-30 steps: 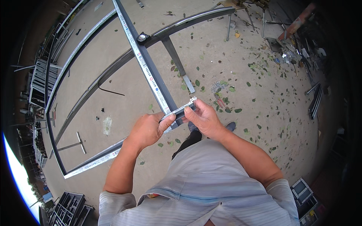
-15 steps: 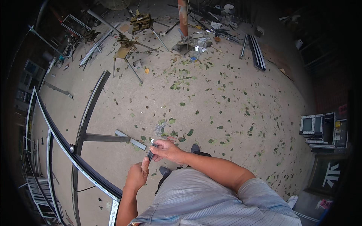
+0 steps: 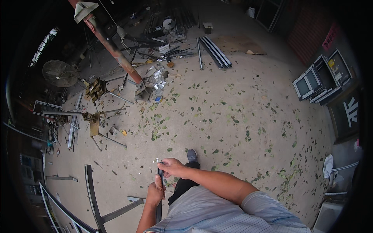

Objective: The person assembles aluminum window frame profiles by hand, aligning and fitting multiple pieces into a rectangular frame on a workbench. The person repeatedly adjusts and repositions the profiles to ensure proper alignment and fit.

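Observation:
A long dark metal profile bar [image 3: 159, 213] runs upright in front of my body, its lower part passing beside my shirt. My left hand [image 3: 155, 192] is closed around it with the thumb lying along the bar. Higher up, my right hand [image 3: 172, 167] pinches the bar close to its far end. A small whitish piece [image 3: 157, 160] shows at that end; its kind is too small to tell.
A dark work stand frame [image 3: 93, 194] stands at the lower left, beside a long curved profile. Farther off are a pole [image 3: 112, 46], clamp stands [image 3: 94, 122], a fan [image 3: 60, 73] and profiles [image 3: 215, 52] on the floor. Window frames [image 3: 318, 77] lean at the right; leaves litter the floor.
My view has turned right and lifted, so the work stand has slid down-left. One foot is now stepped forward. Both hands still hold the bar, and more of its length shows.

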